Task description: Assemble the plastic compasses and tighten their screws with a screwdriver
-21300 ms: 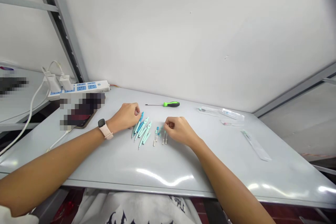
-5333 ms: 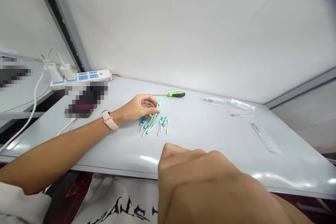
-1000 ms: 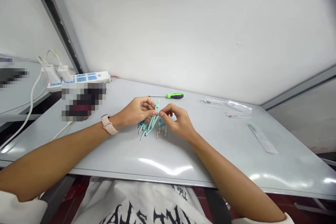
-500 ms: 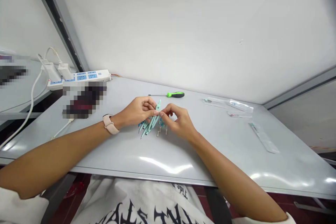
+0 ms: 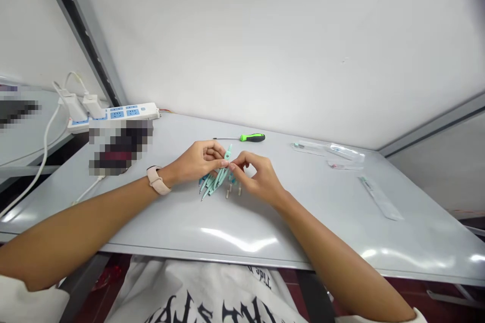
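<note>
The person's left hand (image 5: 199,161) and right hand (image 5: 259,179) come together above a grey table (image 5: 265,242), their fingertips almost meeting. The left hand pinches a pale teal drawing compass (image 5: 226,160) near its head. The right fingertips (image 5: 232,166) reach the same spot, though whether they grip it or only sit just beside it is too small to tell. The compass tilts up out of a loose bundle of pale teal compass parts (image 5: 212,185), which lies directly under the hands. A beige smartwatch (image 5: 156,180) circles the left wrist.

Just right of the bundle, small pale pegs (image 5: 229,193) stand or lie close together, partly hidden by the right hand. Behind the bundle lies a screwdriver (image 5: 252,137) with a green and black handle. Well right of the bundle are clear plastic sleeves (image 5: 328,150) holding small items too small to identify, and nearer the table's front edge, a long clear packet (image 5: 381,199). Well left of the bundle, a white power strip (image 5: 121,112) sits at the table's back corner, with a white cable (image 5: 43,146) hanging over the side.
</note>
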